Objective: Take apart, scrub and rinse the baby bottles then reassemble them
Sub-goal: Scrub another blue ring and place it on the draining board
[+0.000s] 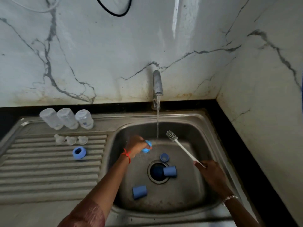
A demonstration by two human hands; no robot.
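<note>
Three clear bottle bodies stand upside down at the back of the drainboard, with three clear nipples in a row in front of them. A blue collar ring lies on the ribs. My left hand grips another blue ring inside the basin, just left of the water stream. My right hand holds the white handle of a bottle brush, its grey head raised to the right of the stream. Two blue caps and a blue ring lie on the basin floor.
The tap runs water into the steel sink, above the open drain. A ribbed drainboard spreads to the left. Marble walls close in behind and on the right, edged by a black counter.
</note>
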